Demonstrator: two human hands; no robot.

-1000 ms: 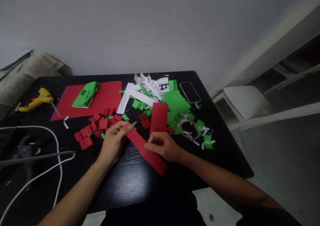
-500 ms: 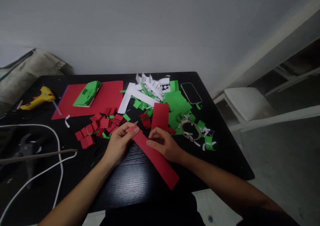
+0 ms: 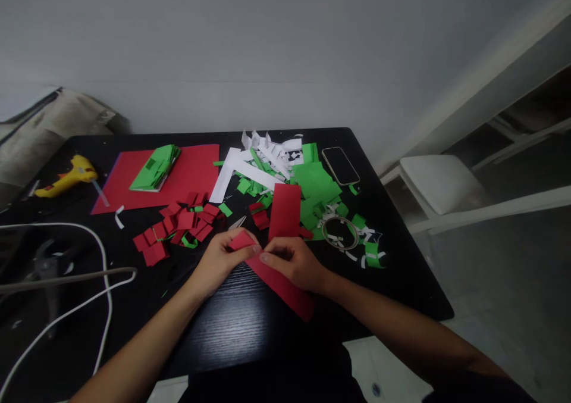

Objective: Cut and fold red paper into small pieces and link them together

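Head view. The desk point(image 3: 401, 272) has a black top; its rear edge runs along the wall point(image 3: 285, 52) and its right edge slants outward toward the wearer. Below the hands, glossy black surface extends to the front edge. The right forearm crosses the desk's front right portion. Behind the hands, room is limited: a pile of red folded pieces point(image 3: 185, 218) lies beyond the left hand point(image 3: 223, 254), and a second red strip point(image 3: 284, 209) lies directly beyond the right hand point(image 3: 294, 263). Green paper point(image 3: 314, 180) and a phone point(image 3: 340, 166) occupy the area farther back to the right; a ring point(image 3: 341, 248) lies among scraps to the right of the right hand.

Both hands are close together, thumb tips nearly meeting, above the desk. The left hand is clamped on the upper left end of the held red strip point(image 3: 285, 284), thumb on top; that end is bent over. The right hand is pinched at the strip's upper edge, fingers curled. The strip's other end slants down toward the wearer, below the right hand.

Both forearms enter from the lower corners and converge toward the centre. The wrists are near level, palms turned inward.
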